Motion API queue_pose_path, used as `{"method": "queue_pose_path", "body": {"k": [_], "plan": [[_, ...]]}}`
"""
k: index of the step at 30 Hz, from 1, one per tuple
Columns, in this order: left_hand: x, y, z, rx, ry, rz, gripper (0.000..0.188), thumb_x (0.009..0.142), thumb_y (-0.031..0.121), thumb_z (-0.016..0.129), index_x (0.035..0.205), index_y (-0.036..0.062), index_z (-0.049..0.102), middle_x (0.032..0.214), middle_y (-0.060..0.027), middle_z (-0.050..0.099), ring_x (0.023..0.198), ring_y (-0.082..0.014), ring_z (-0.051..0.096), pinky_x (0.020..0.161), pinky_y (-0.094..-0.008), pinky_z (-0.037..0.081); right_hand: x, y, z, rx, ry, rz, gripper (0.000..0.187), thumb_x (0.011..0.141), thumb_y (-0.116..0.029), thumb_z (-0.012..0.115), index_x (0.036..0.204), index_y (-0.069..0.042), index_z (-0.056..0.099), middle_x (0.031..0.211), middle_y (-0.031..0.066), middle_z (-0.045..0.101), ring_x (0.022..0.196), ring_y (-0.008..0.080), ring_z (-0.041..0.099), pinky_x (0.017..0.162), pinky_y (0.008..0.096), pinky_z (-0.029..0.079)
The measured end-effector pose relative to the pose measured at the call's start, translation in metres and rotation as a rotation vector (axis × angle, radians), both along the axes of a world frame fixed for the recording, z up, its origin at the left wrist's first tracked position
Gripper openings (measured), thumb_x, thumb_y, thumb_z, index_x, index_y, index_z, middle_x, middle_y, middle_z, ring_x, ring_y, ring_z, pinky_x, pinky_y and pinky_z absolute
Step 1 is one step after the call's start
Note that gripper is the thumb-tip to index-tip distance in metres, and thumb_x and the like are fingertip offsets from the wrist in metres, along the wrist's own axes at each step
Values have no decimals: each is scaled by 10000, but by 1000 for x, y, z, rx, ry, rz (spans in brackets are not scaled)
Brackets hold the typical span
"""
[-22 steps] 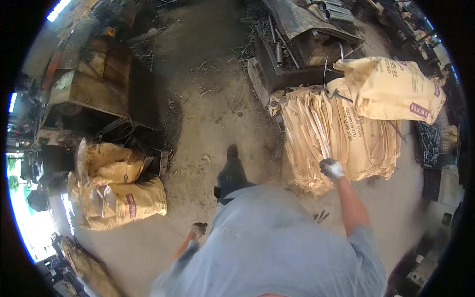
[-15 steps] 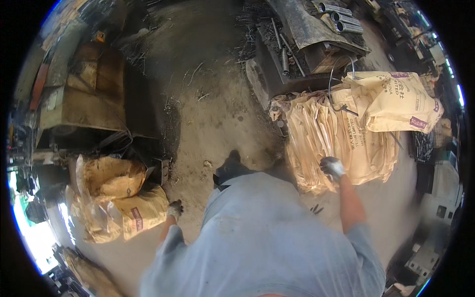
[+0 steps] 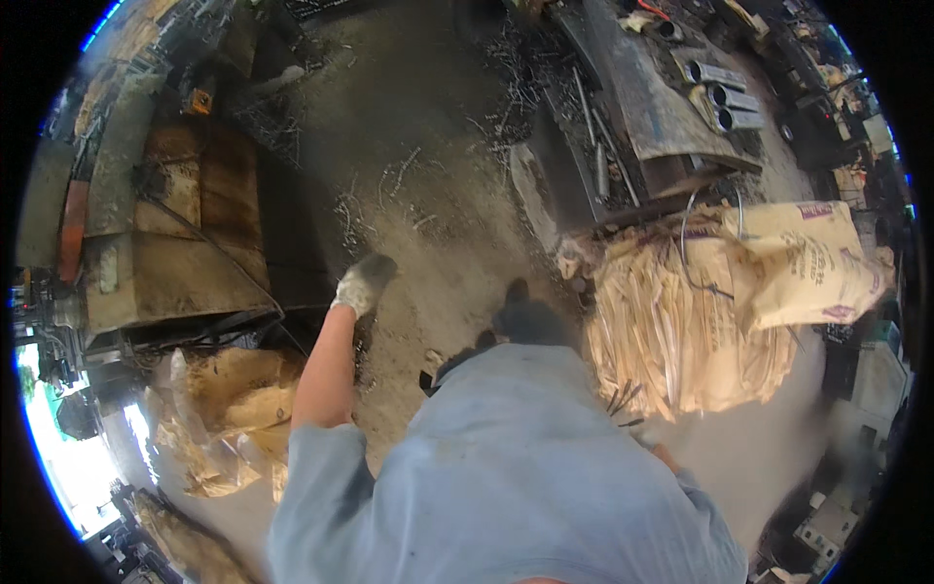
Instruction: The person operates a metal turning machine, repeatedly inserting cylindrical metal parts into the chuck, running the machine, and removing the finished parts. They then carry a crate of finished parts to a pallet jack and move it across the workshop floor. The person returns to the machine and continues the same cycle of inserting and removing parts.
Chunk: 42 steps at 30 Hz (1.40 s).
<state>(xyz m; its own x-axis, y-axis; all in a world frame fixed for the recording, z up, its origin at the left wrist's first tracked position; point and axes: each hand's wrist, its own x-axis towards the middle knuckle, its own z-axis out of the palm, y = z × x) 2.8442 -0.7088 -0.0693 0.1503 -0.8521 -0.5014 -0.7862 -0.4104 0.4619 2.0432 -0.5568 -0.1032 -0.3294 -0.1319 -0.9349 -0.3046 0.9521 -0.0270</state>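
My left hand (image 3: 365,284), in a pale work glove with dark fingertips, reaches forward over the dirty floor, just right of the rusty metal box (image 3: 199,219). Its fingers look extended and close together, slightly smeared, and nothing shows in the hand. My right hand (image 3: 643,435) is low beside my body, mostly hidden by my shirt, so its fingers cannot be made out. Some thin dark prong-like strips (image 3: 623,399) show just ahead of it. The stack of flattened brown paper sacks (image 3: 671,341) stands farther ahead, apart from that hand.
A filled-looking paper sack (image 3: 808,263) lies on the stack, with a wire loop (image 3: 685,243) beside it. Beyond are a metal-topped bench (image 3: 662,107) and shiny tubes (image 3: 735,97). Crumpled sacks (image 3: 229,394) sit at left. Metal shavings (image 3: 394,175) litter the floor.
My left hand has swung forward and up from beside the crumpled sacks. My right hand has left the paper stack and drawn back toward my body. The view has shifted.
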Motion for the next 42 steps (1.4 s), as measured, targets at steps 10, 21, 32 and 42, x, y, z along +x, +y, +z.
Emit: {"method": "queue_pose_path", "body": {"k": [10, 21, 32, 42], "plan": [[79, 224, -80, 71, -446, -312, 395, 998, 169, 504, 1349, 41, 633, 1305, -240, 678, 1248, -325, 647, 1006, -411, 557, 203, -394, -14, -583, -69, 608, 222, 954, -207, 667, 1063, -18, 707, 857, 51, 697, 719, 155, 666, 606, 334, 532], [191, 192, -79, 383, -276, -247, 314, 987, 139, 529, 1239, 73, 705, 1170, -143, 758, 1030, -291, 752, 839, -399, 613, 298, -393, -47, -373, -198, 56, 119, 948, -193, 715, 965, -76, 703, 792, 52, 696, 607, 174, 623, 519, 324, 500], [284, -181, -27, 20, 47, 571, 458, 1036, 360, 594, 1358, 39, 646, 1355, -173, 690, 1282, -367, 624, 1069, -402, 478, 260, -312, -13, 163, 40, 275, 258, 1003, -303, 567, 1113, -101, 684, 927, 78, 721, 739, 250, 664, 612, 437, 537], [234, -290, 35, 158, 72, 517, 484, 1007, 470, 629, 1268, 66, 686, 1175, -184, 732, 1134, -288, 692, 984, -391, 501, 379, -611, -54, -245, -191, 148, 221, 944, -177, 699, 1127, -55, 723, 954, 109, 743, 657, 223, 667, 563, 400, 535]]}}
